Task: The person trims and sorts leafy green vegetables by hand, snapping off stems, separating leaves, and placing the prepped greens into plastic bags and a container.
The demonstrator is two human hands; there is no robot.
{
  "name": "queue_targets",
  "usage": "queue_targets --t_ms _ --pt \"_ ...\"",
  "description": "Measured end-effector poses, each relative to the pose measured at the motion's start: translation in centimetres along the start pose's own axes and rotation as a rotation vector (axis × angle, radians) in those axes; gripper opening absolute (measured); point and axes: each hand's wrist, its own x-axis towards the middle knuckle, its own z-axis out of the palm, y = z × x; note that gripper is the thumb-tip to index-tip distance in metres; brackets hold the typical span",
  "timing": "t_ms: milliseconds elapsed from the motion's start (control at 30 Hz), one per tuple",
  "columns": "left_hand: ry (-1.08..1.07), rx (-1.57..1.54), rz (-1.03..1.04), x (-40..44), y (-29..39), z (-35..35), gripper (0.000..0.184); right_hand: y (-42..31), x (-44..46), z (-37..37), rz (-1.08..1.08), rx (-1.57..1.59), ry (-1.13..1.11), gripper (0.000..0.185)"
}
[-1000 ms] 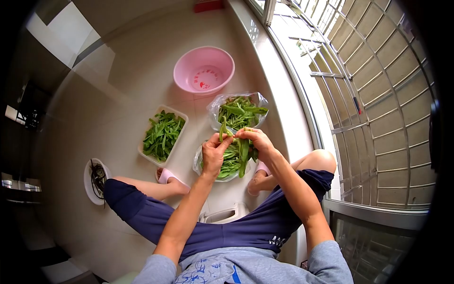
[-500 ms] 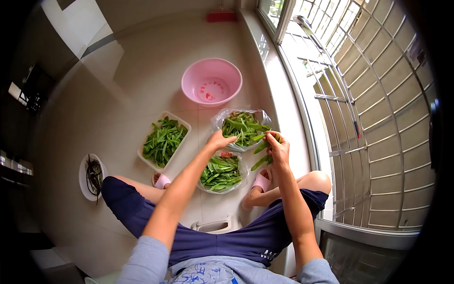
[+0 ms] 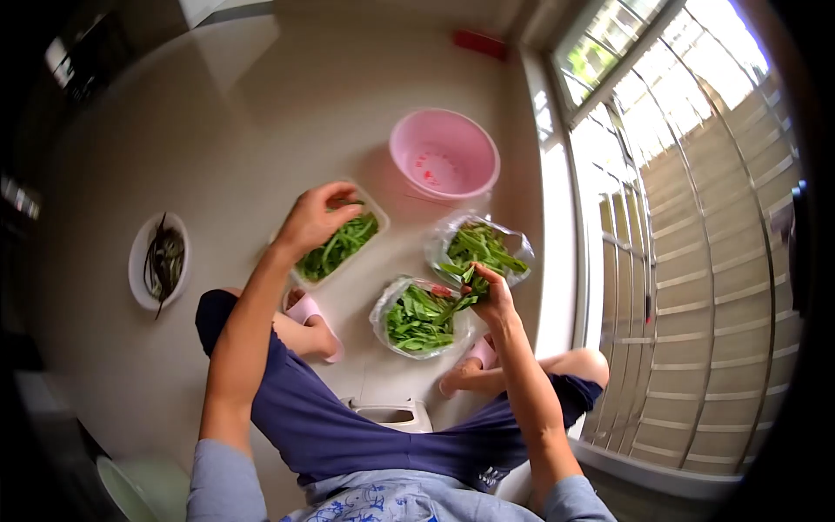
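Floor (image 3: 235, 148) = pale, smooth, w/ a soft sheen; everything sits on it, no table involved. Indoor rm; along the R side a pale ledge (image 3: 557, 235), then a window (image 3: 600, 48) w/ metal bars (image 3: 709, 261), daylight coming thru. Far end: 1 red item (image 3: 479, 44) by the wall, too small to ID.

Count: 2 clear plastic bags w/ cut greens, R of ctr: near bag (image 3: 421, 318) & far bag (image 3: 484, 247), the far one a bit more R. 1 pale rectangular tray (image 3: 372, 233), L of the bags, also w/ greens. 1 pink basin (image 3: 452, 148), far side, red print inside. 1 white oval bowl (image 3: 136, 270) at far L w/ dark stems (image 3: 165, 258), 1 end over the rim. 1 pale green tub (image 3: 156, 487), near L, partly cut off. 2 pink slippers (image 3: 304, 310), 1 per foot. 1 pale plastic item (image 3: 421, 418) w/ an opening, btwn the legs.

L hand (image 3: 315, 222): above the tray, fingers released, loosely bent, gap to thumb. R hand (image 3: 494, 300): fingers closed on a small bunch of green leaves (image 3: 459, 283), held up by the 2 bags; can't tell if leaves touch the near bag.
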Motion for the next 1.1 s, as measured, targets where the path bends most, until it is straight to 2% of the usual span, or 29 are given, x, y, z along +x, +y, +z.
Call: queue_targets --t_ms 67,100,200,267,367,467,533,567,600,667,700,767,833,867,933,1000,1067,1100 --pt "0.026 -0.028 0.019 -0.5 0.1 -1.4 0.033 1.9 2.3 2.3 0.038 -0.062 0.118 0.01" --pt "0.073 -0.031 -0.005 -0.7 -0.3 -2.5 0.033 2.7 5.5 0.8 0.106 -0.113 0.089 0.013" --pt "0.159 -0.011 -0.084 -1.5 -1.3 -6.0 0.032 5.9 10.2 4.4 0.184 -0.199 0.115 0.016" --pt "0.261 -0.048 -0.04 -1.9 -1.4 -7.9 0.031 7.7 13.7 6.8 0.121 -0.333 0.087 0.017" --pt "0.337 -0.098 -0.061 -2.4 -2.1 -9.5 0.03 9.8 19.1 9.9 0.166 -0.367 0.011 0.017" --pt "0.361 -0.088 -0.075 -2.5 -2.4 -10.1 0.03 10.5 20.3 13.5 0.196 -0.321 0.128 0.018" --pt "0.363 -0.068 -0.076 -2.5 -2.4 -10.6 0.029 10.1 23.8 11.1 0.176 -0.502 0.139 0.021" --pt "0.368 -0.066 -0.071 -2.6 -2.3 -10.7 0.03 10.0 26.4 7.1 0.025 -0.891 -0.095 0.019" --pt "0.373 -0.066 -0.066 -2.6 -2.2 -10.8 0.03 9.9 29.0 3.2 -0.213 -1.242 -0.269 0.018" --pt "0.372 -0.055 -0.056 -2.6 -2.1 -10.8 0.03 8.6 23.9 6.9 -0.038 -0.74 0.021 0.013" --pt "0.37 -0.037 -0.048 -2.6 -2.0 -10.8 0.03 8.5 21.1 8.2 -0.03 -0.608 0.129 0.012" --pt "0.358 -0.032 -0.043 -2.6 -1.9 -10.4 0.03 8.4 16.7 7.9 -0.051 -0.544 0.226 0.009" --pt "0.341 -0.026 -0.038 -2.7 -1.9 -10.1 0.03 7.7 14.4 3.1 -0.038 -0.725 0.124 0.01" --pt "0.342 0.008 -0.022 -2.7 -2.1 -10.0 0.03 7.8 13.4 0.0 -0.025 -0.703 0.064 0.015" --pt "0.33 0.039 -0.002 -2.6 -2.4 -9.3 0.031 8.6 9.4 -3.1 -0.052 -0.836 0.267 0.019" --pt "0.333 0.089 0.059 -2.6 -2.0 -8.6 0.028 8.7 6.0 -7.6 -0.118 -0.848 0.256 0.02" --pt "0.423 0.224 0.132 -2.1 -1.0 -7.3 0.026 7.9 4.3 -13.8 0.07 -0.937 0.238 0.018" --pt "0.413 0.238 0.133 -1.9 0.0 -6.9 0.017 8.6 3.1 -13.6 0.074 -0.982 0.49 0.015"
